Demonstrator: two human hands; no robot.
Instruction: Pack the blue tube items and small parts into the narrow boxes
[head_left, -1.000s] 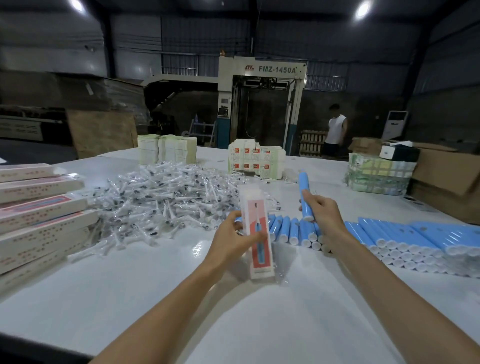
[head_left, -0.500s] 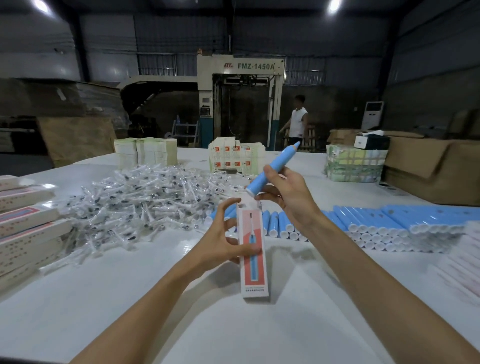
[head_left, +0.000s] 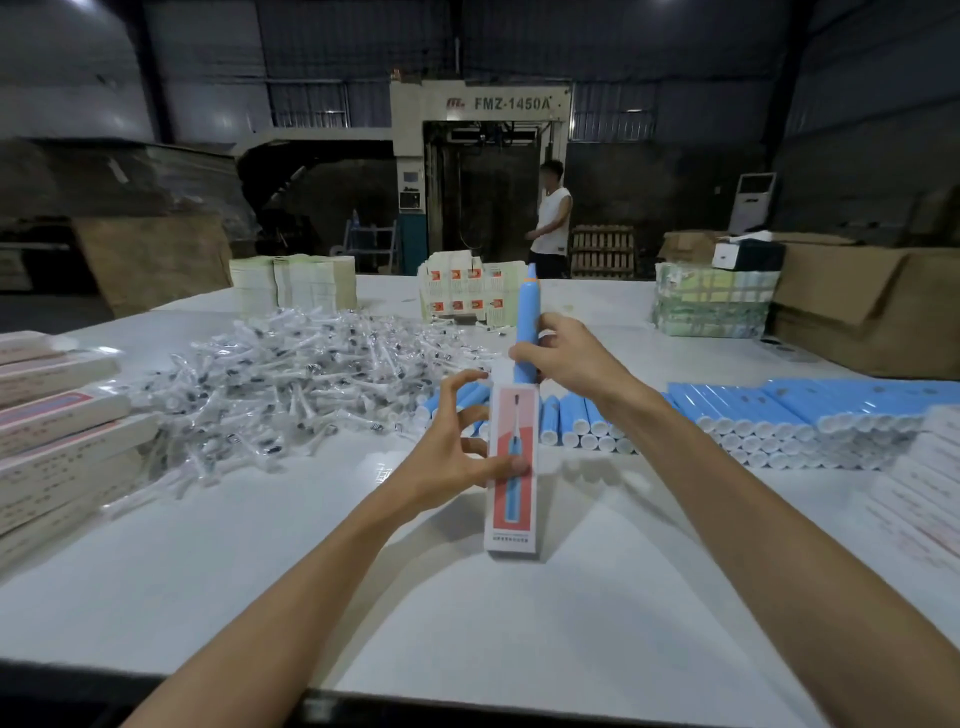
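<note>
A narrow white and pink box stands upright on the white table, its top flap open. My left hand grips the box at mid height, thumb across its front. My right hand holds a blue tube upright, its lower end at the box's open top. Rows of blue tubes lie behind and to the right. A heap of small parts in clear wrappers covers the table to the left.
Packed narrow boxes are stacked at the left edge, more at the right edge. Flat carton stacks and printed packs stand at the far side. Cardboard boxes sit far right. A person stands by a machine.
My right hand lifted a blue tube from the row, swung it upright and brought its lower end to the box's open top. My left hand kept the box standing.
</note>
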